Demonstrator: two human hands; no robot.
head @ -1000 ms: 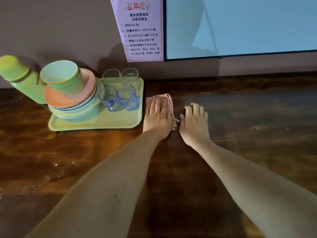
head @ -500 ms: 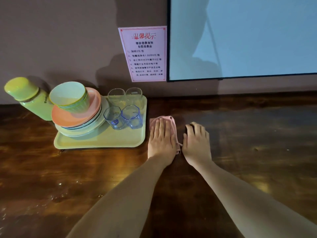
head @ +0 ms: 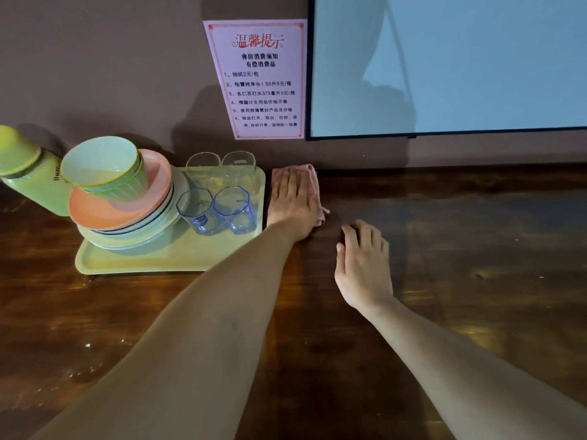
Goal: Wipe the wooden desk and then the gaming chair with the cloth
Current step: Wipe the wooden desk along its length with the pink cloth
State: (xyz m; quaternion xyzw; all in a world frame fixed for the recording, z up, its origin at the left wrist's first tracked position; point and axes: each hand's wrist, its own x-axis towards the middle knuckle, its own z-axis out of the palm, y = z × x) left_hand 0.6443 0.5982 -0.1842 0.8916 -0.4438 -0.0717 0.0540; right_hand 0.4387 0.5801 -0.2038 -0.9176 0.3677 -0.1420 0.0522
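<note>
The left hand [head: 293, 204] is lying palm down on the pink cloth [head: 313, 177], fingers straight, held close together and pointing at the wall. It is pressing the cloth flat rather than gripping it. The left forearm is reaching in at full stretch from the lower left, crossing the front right corner of the tray [head: 143, 265].

The cloth is sitting at the back edge of the wooden desk [head: 476, 249], up against the wall and just beside the tray's right edge. Its pink margin is showing beyond the fingertips and along the hand's right side.

The right hand [head: 362, 265] is resting palm down on bare wood, near the cloth but apart from it and closer to the front edge. Its fingers are loosely together and bending slightly at the tips, the thumb lying out to the left; it is holding nothing. The right forearm is coming in from the lower right.

The pale green tray is occupying the back left part of the desk. It is carrying a stack of plates [head: 127, 214] topped by an orange one, with a green bowl [head: 104, 166] on top, and four glasses [head: 219, 192]: two clear at the back, two blue-tinted in front. A green bottle [head: 28, 173] is standing left of the tray by the wall.

On the wall, a pink printed notice [head: 259, 79] is hanging above the cloth, and a dark-framed screen [head: 460, 65] is showing to its right.
</note>
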